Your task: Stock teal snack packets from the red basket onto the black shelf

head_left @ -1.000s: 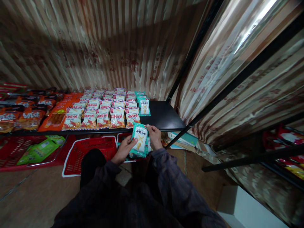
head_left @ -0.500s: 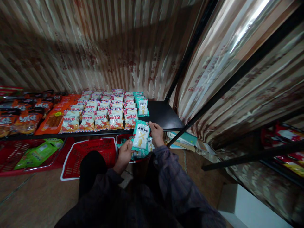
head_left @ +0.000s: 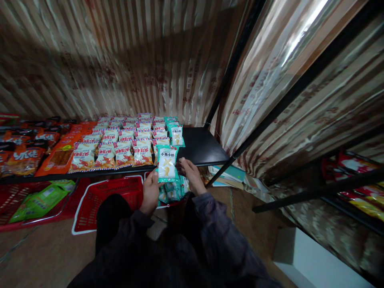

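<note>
Holds the teal packet (head_left: 167, 163) higher and further left than in the earlier frame, just lower-left of frame centre, with its long axis up-frame. Clamps its lower-left edge in the left fingers (head_left: 154, 178); keeps the right fingers (head_left: 187, 165) loosely apart, just off its right edge.

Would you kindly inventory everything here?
Shelf: one, black, centre
Baskets: three, red, beneath shelf
Held packet: one, teal, centre
Similar packets: several, teal, shelf, basket
Striped packets: many, white, shelf
Bags: many, orange, left
Pouches: some, green, left basket
Packs: several, red, right
Books or papers: some, teal, below
Sheeting: uncounted, brown, behind
Poles: several, black, right
Box: one, white, bottom right
Sleeves: two, dark, bottom
Left hand: one, holding packet
Right hand: one, beside packet
</note>
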Demonstrator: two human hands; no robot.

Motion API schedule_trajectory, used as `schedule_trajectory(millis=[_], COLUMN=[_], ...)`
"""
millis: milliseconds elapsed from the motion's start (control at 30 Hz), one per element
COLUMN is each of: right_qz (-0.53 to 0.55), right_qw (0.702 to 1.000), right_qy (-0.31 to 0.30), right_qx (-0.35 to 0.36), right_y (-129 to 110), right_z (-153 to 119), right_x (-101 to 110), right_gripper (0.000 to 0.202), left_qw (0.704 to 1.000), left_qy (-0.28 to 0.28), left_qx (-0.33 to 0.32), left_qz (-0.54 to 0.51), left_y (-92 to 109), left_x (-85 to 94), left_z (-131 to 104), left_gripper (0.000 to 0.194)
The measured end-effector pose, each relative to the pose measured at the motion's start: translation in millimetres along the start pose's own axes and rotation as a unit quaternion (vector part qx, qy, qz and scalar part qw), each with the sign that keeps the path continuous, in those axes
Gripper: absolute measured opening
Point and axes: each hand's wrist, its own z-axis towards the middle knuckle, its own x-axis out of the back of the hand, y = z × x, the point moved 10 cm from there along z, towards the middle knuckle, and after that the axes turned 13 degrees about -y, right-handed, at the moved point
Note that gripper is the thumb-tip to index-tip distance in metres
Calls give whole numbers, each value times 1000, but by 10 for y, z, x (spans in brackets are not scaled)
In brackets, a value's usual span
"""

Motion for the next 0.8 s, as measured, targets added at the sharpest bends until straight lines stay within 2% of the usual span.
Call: schedule_trajectory(millis=[133,233,400,533,633,800], right_qz=[6,48,76,81,75,20], right_qw=[999,997,996,997,997,996], right_qy=[-47,-55,-40,-12,10,45], right_qx=[-19,-27,-18,2,18,68], right_y=[121,201,187,137,110,-21], right_z=[-169,-196,-202,-228,-241,-289], right_x=[-124,-157,-159,-122,-76,8], right_gripper=[47,49,43,41,40,38], left_qw=[999,999,996,998,999,985], left_qy=[11,10,29,22,15,15], left_qx=[-18,-27,-32,-17,-27,-117], left_qz=[-24,-39,-77,-55,5,124], left_y=[31,34,11,30,165,600], left_x=[-8,-45,-50,-51,-61,-199], left_z=[85,97,37,42,80,69], left_gripper=[53,50,46,47,42,43])
